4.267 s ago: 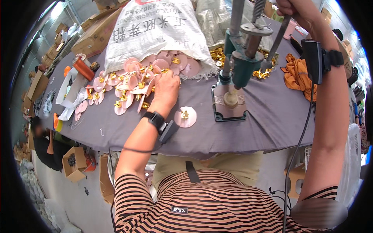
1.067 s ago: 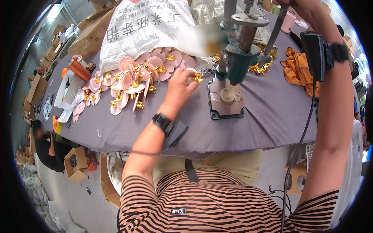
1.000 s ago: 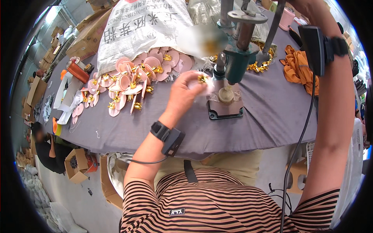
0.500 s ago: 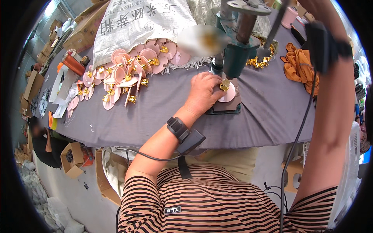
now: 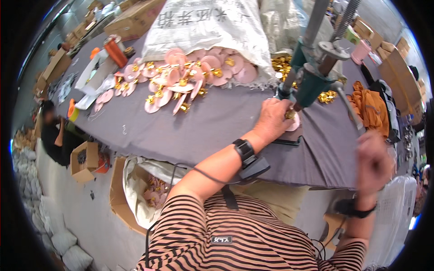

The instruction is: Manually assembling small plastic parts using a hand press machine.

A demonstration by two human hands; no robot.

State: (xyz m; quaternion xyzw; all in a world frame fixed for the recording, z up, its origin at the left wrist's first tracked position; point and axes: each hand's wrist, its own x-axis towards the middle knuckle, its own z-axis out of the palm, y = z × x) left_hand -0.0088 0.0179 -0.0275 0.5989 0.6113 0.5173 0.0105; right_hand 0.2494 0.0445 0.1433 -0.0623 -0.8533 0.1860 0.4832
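A green hand press point(image 5: 312, 83) stands at the table's edge, its tip down on a small gold crown-shaped piece point(image 5: 290, 114). Under that piece lies a round pink disc point(image 5: 294, 123) on the press base point(image 5: 289, 141). My left hand point(image 5: 272, 118) pinches the gold piece from the left, close beside the press column. To the right, my right hand point(image 5: 373, 159) is closed at the lower end of the press lever point(image 5: 351, 108); motion blurs its fingers. Left of the press lies a heap of pink discs with gold pieces point(image 5: 181, 77).
A white woven sack point(image 5: 205, 29) lies behind the heap. Loose gold pieces point(image 5: 282, 67) lie behind the press, and an orange cloth point(image 5: 371, 108) is at the right. A lined carton point(image 5: 135, 198) stands below the table. Another person point(image 5: 56, 133) sits far left.
My right hand has swung down from high at the upper right, and the press tip has lowered onto the gold piece. The left hand keeps its hold. The view has shifted.
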